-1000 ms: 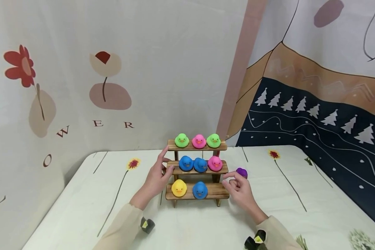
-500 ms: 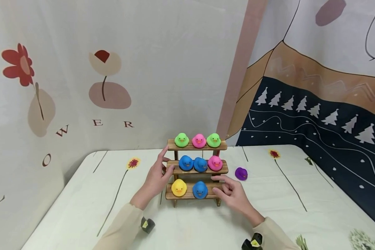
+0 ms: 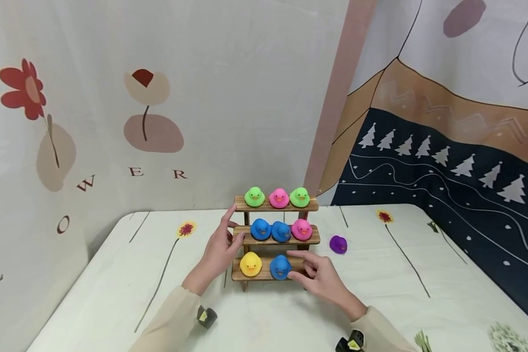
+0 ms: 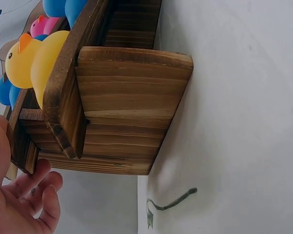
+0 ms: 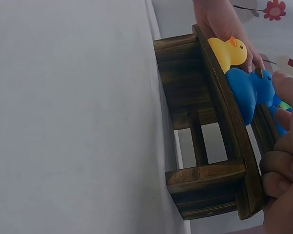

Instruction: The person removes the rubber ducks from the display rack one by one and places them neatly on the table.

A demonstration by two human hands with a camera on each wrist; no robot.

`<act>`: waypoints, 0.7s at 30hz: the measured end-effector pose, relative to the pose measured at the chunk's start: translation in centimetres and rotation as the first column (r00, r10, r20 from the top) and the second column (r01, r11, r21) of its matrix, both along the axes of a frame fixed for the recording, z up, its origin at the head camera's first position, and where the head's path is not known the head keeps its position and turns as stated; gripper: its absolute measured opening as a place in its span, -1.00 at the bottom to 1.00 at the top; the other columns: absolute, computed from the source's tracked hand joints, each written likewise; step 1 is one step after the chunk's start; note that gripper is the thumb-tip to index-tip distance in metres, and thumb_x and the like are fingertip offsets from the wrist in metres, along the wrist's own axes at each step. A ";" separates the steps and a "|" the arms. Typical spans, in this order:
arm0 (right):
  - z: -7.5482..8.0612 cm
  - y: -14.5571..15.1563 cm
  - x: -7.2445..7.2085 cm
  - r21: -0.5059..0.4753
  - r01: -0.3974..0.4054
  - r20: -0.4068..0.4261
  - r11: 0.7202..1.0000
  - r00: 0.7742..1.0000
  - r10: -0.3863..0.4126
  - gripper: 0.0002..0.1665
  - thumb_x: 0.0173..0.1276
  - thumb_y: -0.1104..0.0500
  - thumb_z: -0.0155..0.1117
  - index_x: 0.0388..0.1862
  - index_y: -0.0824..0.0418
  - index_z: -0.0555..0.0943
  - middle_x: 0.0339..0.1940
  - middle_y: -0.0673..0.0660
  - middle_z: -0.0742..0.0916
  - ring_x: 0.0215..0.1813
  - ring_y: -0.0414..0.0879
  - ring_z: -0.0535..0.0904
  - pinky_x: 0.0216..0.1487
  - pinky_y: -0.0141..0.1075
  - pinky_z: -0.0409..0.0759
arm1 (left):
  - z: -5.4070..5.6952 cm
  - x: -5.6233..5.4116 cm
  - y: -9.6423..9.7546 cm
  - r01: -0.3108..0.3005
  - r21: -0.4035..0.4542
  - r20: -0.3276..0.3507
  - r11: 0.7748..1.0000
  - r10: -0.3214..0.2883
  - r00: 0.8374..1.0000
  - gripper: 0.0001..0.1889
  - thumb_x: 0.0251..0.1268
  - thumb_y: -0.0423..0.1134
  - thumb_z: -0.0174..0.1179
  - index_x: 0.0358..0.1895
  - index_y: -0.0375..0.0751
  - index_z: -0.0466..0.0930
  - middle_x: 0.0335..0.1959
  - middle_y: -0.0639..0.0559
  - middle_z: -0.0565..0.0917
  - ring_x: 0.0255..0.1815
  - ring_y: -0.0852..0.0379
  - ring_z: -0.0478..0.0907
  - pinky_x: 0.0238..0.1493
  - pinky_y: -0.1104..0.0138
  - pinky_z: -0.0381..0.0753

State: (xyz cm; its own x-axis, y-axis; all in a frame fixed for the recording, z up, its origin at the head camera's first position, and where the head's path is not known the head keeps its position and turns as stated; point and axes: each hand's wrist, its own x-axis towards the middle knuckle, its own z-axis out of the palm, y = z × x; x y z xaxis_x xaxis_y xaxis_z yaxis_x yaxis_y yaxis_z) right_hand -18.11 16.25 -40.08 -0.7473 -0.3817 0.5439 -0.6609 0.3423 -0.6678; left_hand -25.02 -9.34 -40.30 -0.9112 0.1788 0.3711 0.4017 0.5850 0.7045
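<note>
A three-tier wooden stand [image 3: 265, 275] bears several rubber ducks. My left hand [image 3: 217, 252] holds the left end of its middle shelf, thumb in front and fingers [image 4: 25, 184] behind and under it in the left wrist view. On the bottom shelf sit a yellow duck [image 3: 251, 264] and a blue duck [image 3: 280, 268]. My right hand [image 3: 323, 277] is at the blue duck's right side, index finger and thumb spread apart. In the right wrist view the fingertips come close to this blue duck [image 5: 244, 95]; whether they touch it I cannot tell.
On the middle shelf are two blue ducks [image 3: 261, 229] and a pink duck [image 3: 301, 230]. A pink duck [image 3: 279, 198] stands between two green ducks [image 3: 254, 196] on top. A purple duck [image 3: 338, 245] lies on the tablecloth [image 3: 369, 293] right of the stand.
My right hand has moved left, from beside the purple duck to the blue duck on the bottom shelf, with thumb and index finger spreading. The left hand keeps its place on the stand.
</note>
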 end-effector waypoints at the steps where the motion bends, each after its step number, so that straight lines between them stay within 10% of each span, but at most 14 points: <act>1: -0.2 0.0 -0.1 0.009 0.004 0.005 1.000 1.000 -0.004 -0.56 0.12 0.44 0.38 0.02 0.48 0.57 -0.82 0.07 0.24 -0.65 -0.42 0.05 -0.59 -0.55 0.10 | 0.0 0.0 0.0 0.001 -0.001 -0.004 1.000 -0.001 1.000 -0.23 0.39 -0.25 0.11 0.53 0.10 -0.14 0.03 -0.15 0.47 -0.36 0.13 0.36 -0.35 0.36 0.45; 8: -2.7 0.4 -1.7 0.073 0.035 -0.002 0.997 0.999 -0.035 -0.48 0.14 0.26 0.45 0.11 0.32 0.59 -0.81 -0.07 0.24 -0.66 -0.46 0.06 -0.59 -0.54 0.10 | 0.0 0.0 -0.3 0.003 -0.018 -0.011 1.000 -0.003 1.000 -0.22 0.39 -0.26 0.11 0.53 0.09 -0.15 0.02 -0.16 0.47 -0.35 0.09 0.37 -0.35 0.36 0.44; 21: -2.1 0.0 -1.5 0.136 0.101 0.032 0.986 0.994 -0.107 -0.53 0.15 0.14 0.46 0.07 0.18 0.65 -0.75 -0.25 0.22 -0.67 -0.45 0.08 -0.60 -0.54 0.05 | -0.1 0.0 -0.1 -0.001 -0.019 -0.014 1.000 0.000 1.000 -0.21 0.39 -0.25 0.11 0.53 0.12 -0.16 0.02 -0.14 0.46 -0.37 0.13 0.35 -0.36 0.36 0.43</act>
